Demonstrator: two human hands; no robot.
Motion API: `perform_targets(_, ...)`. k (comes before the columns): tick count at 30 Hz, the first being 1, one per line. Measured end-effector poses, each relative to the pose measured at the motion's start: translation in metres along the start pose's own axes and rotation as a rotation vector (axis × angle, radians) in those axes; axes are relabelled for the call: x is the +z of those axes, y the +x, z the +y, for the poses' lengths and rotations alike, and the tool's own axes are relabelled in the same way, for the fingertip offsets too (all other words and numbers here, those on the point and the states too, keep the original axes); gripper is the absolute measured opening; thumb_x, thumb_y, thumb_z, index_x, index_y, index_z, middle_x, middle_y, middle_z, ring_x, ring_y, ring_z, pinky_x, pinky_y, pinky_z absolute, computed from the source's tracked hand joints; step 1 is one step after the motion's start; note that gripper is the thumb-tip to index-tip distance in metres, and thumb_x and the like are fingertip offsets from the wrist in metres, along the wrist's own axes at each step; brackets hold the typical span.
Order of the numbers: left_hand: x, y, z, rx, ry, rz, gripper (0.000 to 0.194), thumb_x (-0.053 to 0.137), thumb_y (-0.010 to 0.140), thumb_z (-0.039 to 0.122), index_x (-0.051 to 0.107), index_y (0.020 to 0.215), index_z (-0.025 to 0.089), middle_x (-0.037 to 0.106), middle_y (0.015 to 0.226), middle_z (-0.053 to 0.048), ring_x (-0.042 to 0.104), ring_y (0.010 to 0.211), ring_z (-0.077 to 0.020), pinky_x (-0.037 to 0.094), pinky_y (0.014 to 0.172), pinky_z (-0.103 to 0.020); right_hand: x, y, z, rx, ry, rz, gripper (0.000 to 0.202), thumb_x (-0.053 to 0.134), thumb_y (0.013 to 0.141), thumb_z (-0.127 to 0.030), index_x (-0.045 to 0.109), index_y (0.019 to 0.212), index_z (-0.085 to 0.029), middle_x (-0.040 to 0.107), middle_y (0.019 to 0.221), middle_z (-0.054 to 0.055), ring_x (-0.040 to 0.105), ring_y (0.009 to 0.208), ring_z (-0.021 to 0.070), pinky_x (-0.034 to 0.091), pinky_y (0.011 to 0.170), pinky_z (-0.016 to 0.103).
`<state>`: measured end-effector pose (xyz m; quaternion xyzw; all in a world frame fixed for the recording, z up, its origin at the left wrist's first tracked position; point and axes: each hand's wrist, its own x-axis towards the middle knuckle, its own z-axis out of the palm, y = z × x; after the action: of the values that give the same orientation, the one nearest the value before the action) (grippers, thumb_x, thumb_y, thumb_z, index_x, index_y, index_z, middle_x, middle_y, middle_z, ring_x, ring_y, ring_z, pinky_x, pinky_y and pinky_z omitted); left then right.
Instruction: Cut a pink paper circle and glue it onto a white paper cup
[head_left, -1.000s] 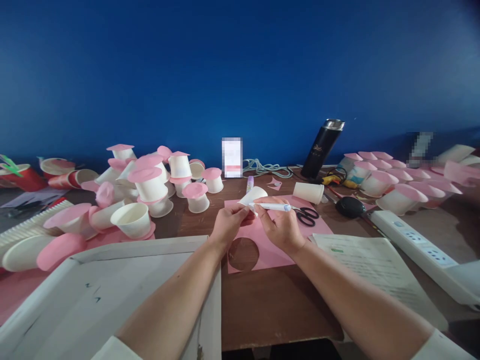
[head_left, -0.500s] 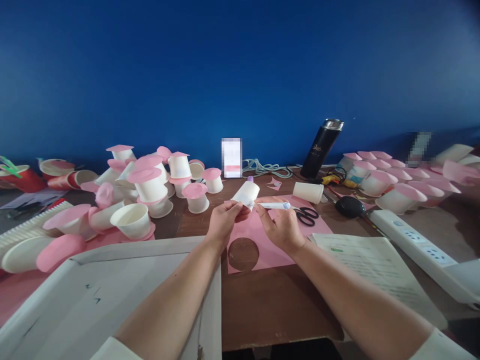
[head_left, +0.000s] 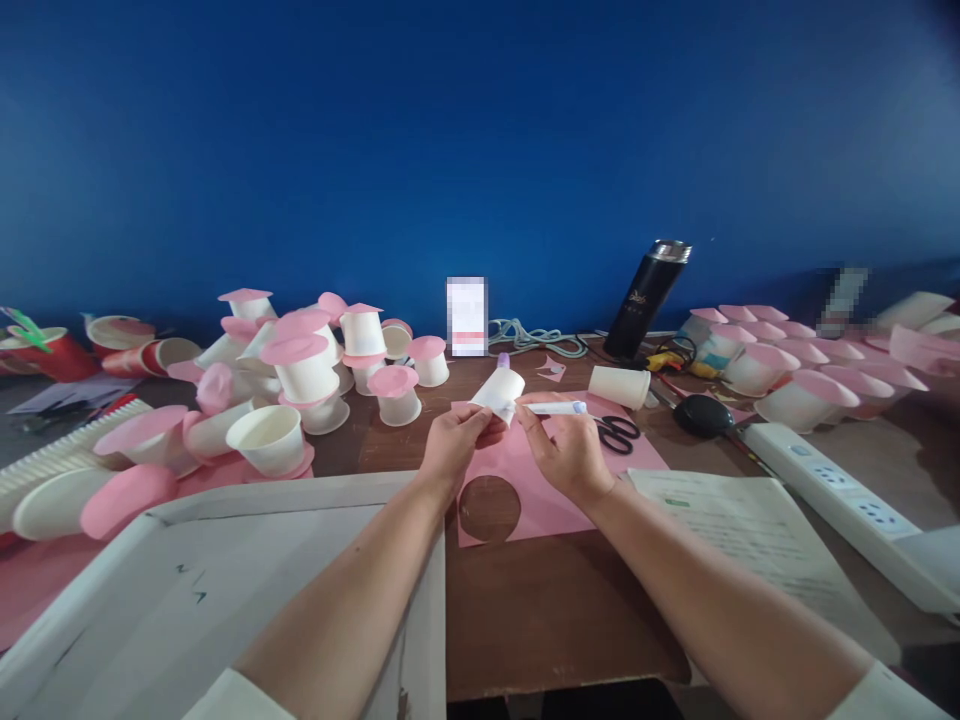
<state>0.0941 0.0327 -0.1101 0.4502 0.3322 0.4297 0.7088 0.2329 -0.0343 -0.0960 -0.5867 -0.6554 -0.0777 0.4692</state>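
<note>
My left hand (head_left: 457,440) is closed on a small white paper cup (head_left: 499,388), which lies tilted in its fingers. In my right hand (head_left: 566,450) is a white pen (head_left: 553,408), its tip end against the cup's lower edge. Both hands are over a pink sheet (head_left: 540,490) with a round hole cut near its left corner. Black-handled scissors (head_left: 617,434) rest just right of the right hand. Another white cup (head_left: 619,386) lies on its side behind them. A purple cap (head_left: 503,360) shows behind the held cup.
Many white cups with pink paper tops (head_left: 300,365) are piled at the left, more (head_left: 806,385) at the right. A black bottle (head_left: 649,300), power strip (head_left: 840,500), written paper (head_left: 750,540) and white board (head_left: 262,590) surround the brown table (head_left: 555,620).
The whole view has shifted slightly, so things appear a little further right. Both hands keep their holds on the cup and the pen.
</note>
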Motion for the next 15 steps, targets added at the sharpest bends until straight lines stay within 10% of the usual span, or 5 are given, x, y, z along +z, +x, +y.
perform_targets(15, 0.001, -0.0001, 0.003, -0.077, -0.127, 0.015, 0.013, 0.072, 0.071, 0.021, 0.068, 0.072, 0.009, 0.067, 0.068, -0.007, 0.065, 0.066, -0.0131, 0.053, 0.071, -0.027, 0.0022, -0.0013, 0.0059, 0.048, 0.11, 0.108, 0.016, 0.052, 0.09, -0.027, 0.063, 0.101, -0.022, 0.069, 0.101, 0.006, 0.065, 0.093, 0.0228, 0.049, 0.084, 0.039)
